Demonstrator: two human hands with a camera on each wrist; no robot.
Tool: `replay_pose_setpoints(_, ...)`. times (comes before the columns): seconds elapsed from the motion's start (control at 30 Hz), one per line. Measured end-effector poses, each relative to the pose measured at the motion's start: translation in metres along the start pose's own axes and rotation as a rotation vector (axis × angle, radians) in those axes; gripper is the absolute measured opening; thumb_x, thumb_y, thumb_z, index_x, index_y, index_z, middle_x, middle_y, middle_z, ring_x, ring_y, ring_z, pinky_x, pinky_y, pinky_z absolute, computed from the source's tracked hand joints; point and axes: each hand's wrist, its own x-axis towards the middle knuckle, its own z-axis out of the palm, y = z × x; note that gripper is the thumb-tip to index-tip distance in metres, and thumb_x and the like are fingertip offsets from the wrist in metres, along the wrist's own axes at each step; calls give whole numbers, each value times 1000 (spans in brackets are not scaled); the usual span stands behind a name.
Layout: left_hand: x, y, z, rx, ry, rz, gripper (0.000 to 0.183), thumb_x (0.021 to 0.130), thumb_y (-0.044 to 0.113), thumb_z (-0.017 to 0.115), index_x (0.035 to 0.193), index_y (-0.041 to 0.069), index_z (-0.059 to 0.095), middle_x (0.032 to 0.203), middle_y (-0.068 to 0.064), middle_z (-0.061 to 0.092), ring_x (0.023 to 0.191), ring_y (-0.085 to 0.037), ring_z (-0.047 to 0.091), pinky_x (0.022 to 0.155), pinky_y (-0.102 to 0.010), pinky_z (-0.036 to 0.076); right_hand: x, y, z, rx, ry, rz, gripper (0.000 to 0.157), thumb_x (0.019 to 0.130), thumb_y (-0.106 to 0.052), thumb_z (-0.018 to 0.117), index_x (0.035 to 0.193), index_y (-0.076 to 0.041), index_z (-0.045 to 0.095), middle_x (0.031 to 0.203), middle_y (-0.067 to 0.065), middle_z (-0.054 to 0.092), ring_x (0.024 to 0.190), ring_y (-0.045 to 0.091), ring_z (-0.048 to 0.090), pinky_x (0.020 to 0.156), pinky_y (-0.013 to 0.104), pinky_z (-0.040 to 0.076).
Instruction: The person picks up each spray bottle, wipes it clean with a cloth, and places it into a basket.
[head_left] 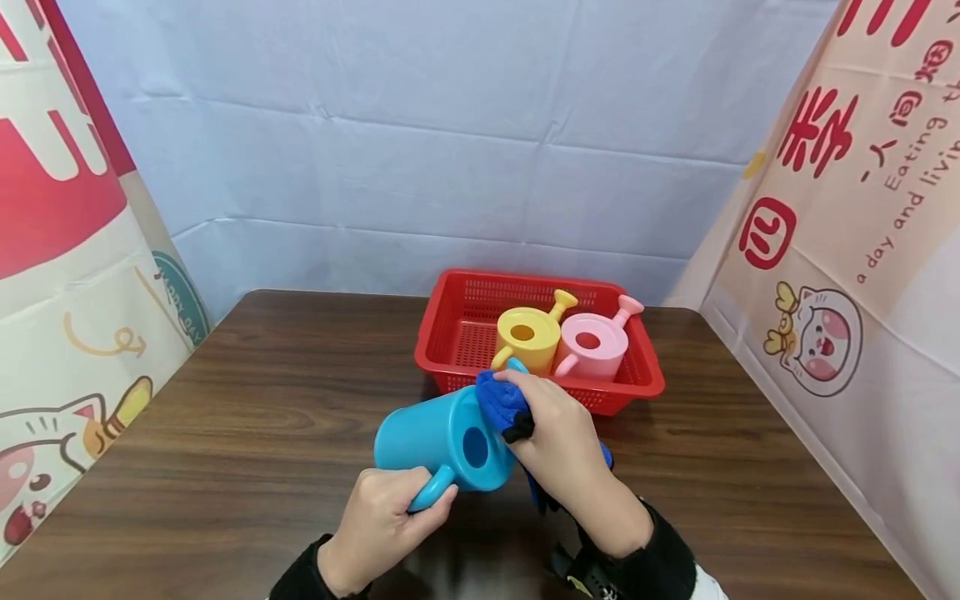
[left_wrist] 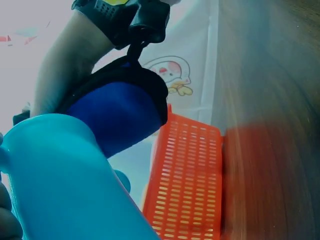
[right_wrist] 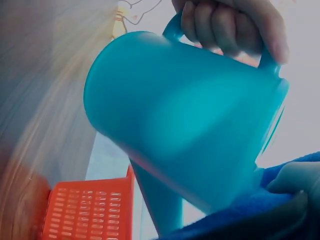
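My left hand grips the handle of a blue watering can, which is tilted well over on its side above the table, its round top opening facing right. In the right wrist view the fingers of that hand curl through the handle above the can body. My right hand holds a bunched blue cloth with black edging against the can's top end. The cloth hangs from the hand in the left wrist view. Most of the can's spout is hidden behind cloth and hand.
Just beyond the hands stands a red perforated basket. Inside its right half sit a yellow watering can and a pink watering can, both upright. The dark wooden table ends at a pale blue backdrop, with printed curtains at both sides.
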Motion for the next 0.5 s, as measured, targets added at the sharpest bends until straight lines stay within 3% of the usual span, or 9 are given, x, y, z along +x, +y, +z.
replay_pose_setpoints(0.3,0,-2,1,0,18,2,40,93,29,57,61,18,36,53,8,27,46,5,24,43,-7,24,-9,-15,-3,49,6,-306,72,52,-11,91,116,-8,59,113,5,64,105,22,59,82,42,50)
replay_pose_setpoints(0.5,0,-5,-2,-23,42,18,41,94,26,56,61,17,33,54,7,24,46,5,22,42,-7,23,-17,-20,-10,140,-69,-422,72,55,-13,90,119,-10,57,116,3,62,107,19,58,83,39,50)
